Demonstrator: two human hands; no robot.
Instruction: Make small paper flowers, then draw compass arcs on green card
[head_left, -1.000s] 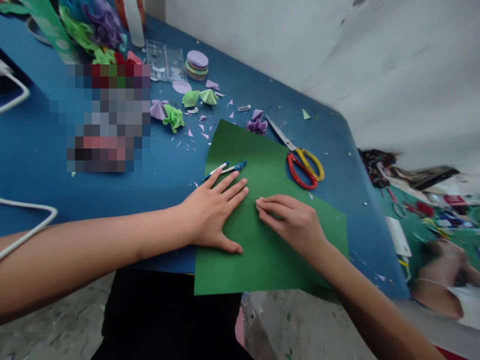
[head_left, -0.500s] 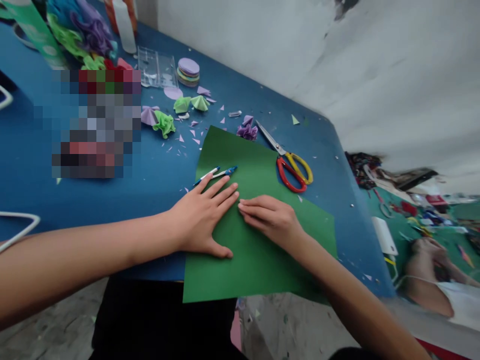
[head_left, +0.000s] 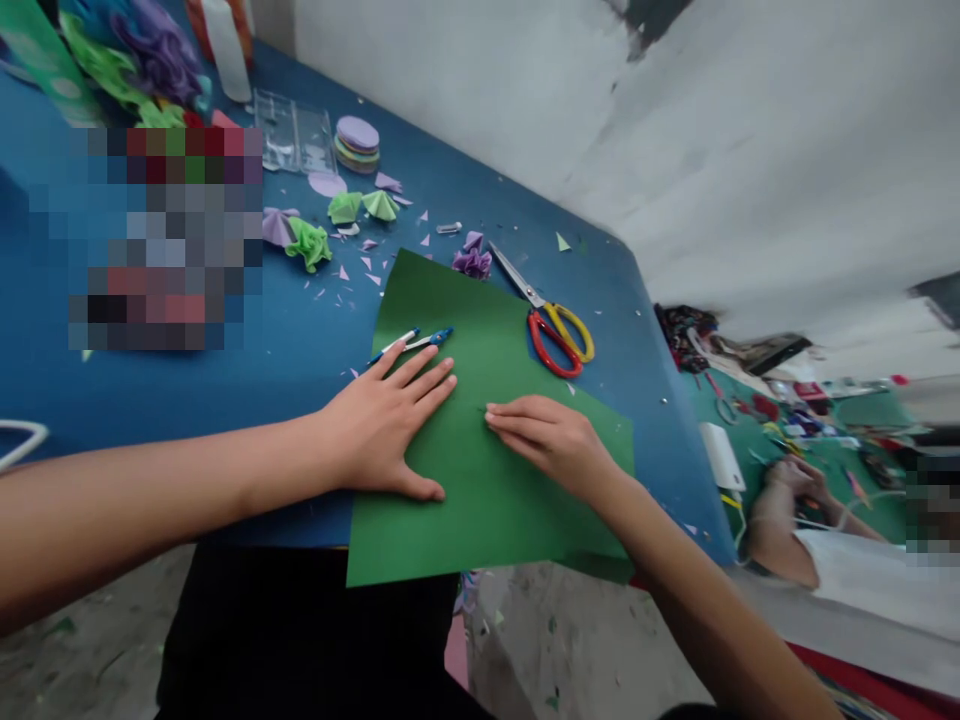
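Observation:
A large sheet of green paper (head_left: 510,500) lies on the blue table, its lower edge overhanging the front. My left hand (head_left: 382,420) rests flat on its left half, fingers spread. Under and beside those fingertips lies a blue-and-white drawing compass (head_left: 439,338). Near the sheet's middle, my right hand (head_left: 547,440) is closed in a pinch with its fingertips low over the paper. A tiny dark tip shows at the pinch, too small to name. Scissors (head_left: 551,315) with red and yellow handles lie across the sheet's upper right edge.
Ruffled green paper (head_left: 307,245), a purple paper ruffle (head_left: 472,262) and paper scraps lie beyond the sheet. Behind them are a stack of paper discs (head_left: 358,143), a clear plastic case (head_left: 292,130) and a white bottle (head_left: 227,55). A co-worker's hands (head_left: 799,480) are at a green table, right.
My right hand has drawn away from my left fingers, a little to the right over the paper. My left hand stays flat. The whole view has shifted slightly.

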